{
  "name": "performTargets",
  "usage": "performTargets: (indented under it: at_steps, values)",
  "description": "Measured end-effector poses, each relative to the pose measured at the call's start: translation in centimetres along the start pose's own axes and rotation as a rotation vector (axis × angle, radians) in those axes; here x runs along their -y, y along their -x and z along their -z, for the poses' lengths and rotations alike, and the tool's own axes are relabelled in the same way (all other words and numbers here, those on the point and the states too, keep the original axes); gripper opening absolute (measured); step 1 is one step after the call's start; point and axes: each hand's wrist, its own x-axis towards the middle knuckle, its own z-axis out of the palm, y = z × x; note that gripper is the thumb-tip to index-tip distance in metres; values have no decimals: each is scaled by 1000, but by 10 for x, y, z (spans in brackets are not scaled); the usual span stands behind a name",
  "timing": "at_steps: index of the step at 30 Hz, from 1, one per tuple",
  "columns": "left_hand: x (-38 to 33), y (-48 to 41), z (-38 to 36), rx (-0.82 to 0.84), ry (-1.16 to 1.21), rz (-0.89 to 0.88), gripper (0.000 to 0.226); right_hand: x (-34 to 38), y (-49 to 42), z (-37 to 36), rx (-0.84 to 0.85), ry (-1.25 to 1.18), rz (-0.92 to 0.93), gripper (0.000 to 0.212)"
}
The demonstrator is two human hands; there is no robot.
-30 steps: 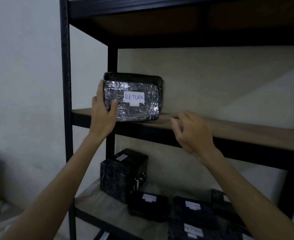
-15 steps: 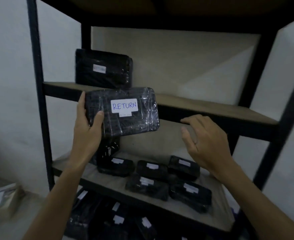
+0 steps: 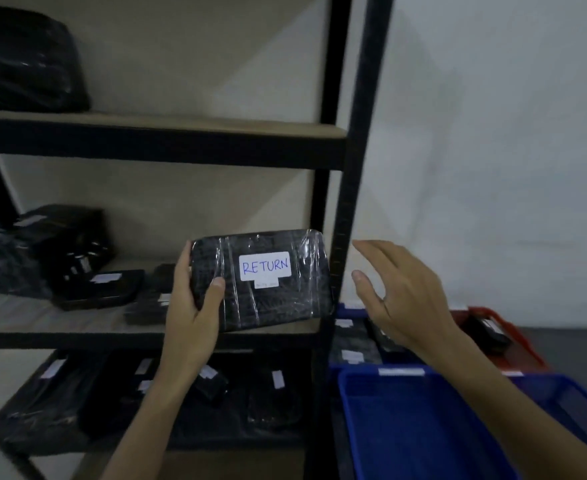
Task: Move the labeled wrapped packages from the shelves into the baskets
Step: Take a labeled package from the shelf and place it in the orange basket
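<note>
My left hand grips the left end of the RETURN-labelled wrapped package, whose long axis runs across me. My right hand hangs open, empty, nearer the blue basket below right.

A storeroom or small warehouse. A black metal shelving rack holds many black wrapped packages with white labels. Beside it, blue baskets and a red basket stand on the floor against a plain white wall.
</note>
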Motion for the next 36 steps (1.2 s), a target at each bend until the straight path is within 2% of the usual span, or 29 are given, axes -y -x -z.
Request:
performTargets:
  at_steps: [12, 22, 28, 36]
  values:
    - [51, 47, -165, 317, 128, 136, 54, -128, 104, 22, 67, 166, -263, 40]
    - [95, 55, -304, 409, 131, 286, 54, -258, 165, 17, 184, 226, -461, 43]
    - [123, 62, -347, 437, 53, 376, 57, -315, 197, -5, 275, 190, -541, 46]
    - [147, 63, -408, 462, -2, 417, 57, -383, 223, -25, 350, 147, -554, 45]
